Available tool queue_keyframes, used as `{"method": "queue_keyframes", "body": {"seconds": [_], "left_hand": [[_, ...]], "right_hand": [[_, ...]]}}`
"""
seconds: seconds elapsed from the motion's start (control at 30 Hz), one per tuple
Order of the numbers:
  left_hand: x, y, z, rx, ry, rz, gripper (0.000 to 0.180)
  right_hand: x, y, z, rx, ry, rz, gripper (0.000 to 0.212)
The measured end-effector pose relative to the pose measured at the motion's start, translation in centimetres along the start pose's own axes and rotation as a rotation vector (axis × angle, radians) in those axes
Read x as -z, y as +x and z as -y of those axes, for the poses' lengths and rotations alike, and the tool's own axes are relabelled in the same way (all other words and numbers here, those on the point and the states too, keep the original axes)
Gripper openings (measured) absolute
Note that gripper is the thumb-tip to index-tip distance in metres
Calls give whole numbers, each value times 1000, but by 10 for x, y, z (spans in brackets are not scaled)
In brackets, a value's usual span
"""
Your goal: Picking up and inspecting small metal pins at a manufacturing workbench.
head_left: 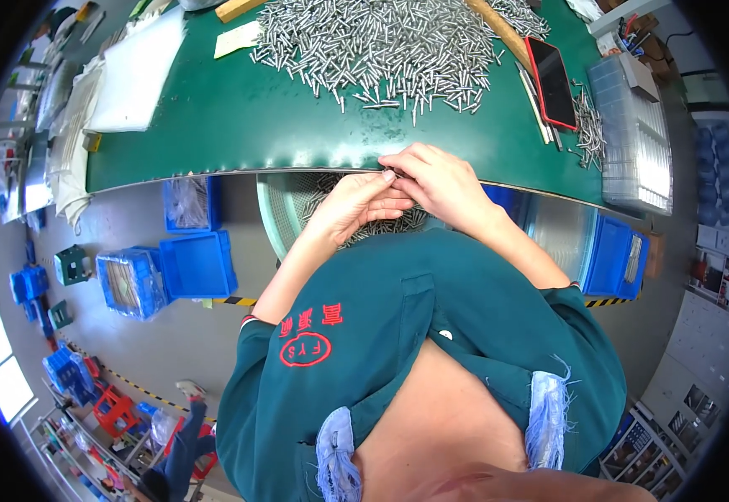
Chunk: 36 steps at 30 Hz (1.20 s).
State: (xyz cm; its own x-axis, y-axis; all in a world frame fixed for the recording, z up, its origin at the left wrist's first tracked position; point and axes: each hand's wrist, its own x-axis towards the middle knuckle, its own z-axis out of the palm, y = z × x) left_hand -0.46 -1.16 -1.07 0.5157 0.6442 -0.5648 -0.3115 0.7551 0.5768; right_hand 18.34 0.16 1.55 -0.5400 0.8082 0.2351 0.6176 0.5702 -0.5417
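My left hand [353, 206] and my right hand [440, 182] meet at the front edge of the green table [231, 138]. Both are closed, thumbs and fingertips pressed together around one spot. Whatever is pinched there is too small and covered to make out. Just below my hands, partly hidden by them and my shirt, sits a pale green round basket [269, 219] holding many small metal pins [323, 184]. Beyond my hands, a large heap of slim silvery metal pins [381, 54] spreads over the tabletop.
Wooden bars [498, 29] flank the heap. To the right lie a red-edged phone [552, 84], thin sticks [533, 100], a small pin pile [589, 130] and stacked clear trays [632, 134]. White sheets [137, 75] lie left. Blue crates [199, 263] stand on the floor; a person [182, 448] sits behind.
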Motion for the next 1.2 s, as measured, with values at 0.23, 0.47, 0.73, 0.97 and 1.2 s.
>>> {"method": "queue_keyframes", "body": {"seconds": [0.23,0.47,0.73,0.97,1.2], "left_hand": [[-9,-7,0,-109,204,-2,35],[-14,-24,-15,-225,412,-22,31],[-20,-28,-17,-300,387,-97,25],[-28,-27,-15,-432,357,-159,22],[-28,-26,-14,-484,374,-194,22]], "right_hand": [[5,-3,6,-36,52,31,34],[11,-3,17,-96,348,-43,28],[4,-6,15,-172,600,-170,17],[-8,-9,17,-319,1043,-265,16],[-8,-10,17,-389,1299,-190,19]]}}
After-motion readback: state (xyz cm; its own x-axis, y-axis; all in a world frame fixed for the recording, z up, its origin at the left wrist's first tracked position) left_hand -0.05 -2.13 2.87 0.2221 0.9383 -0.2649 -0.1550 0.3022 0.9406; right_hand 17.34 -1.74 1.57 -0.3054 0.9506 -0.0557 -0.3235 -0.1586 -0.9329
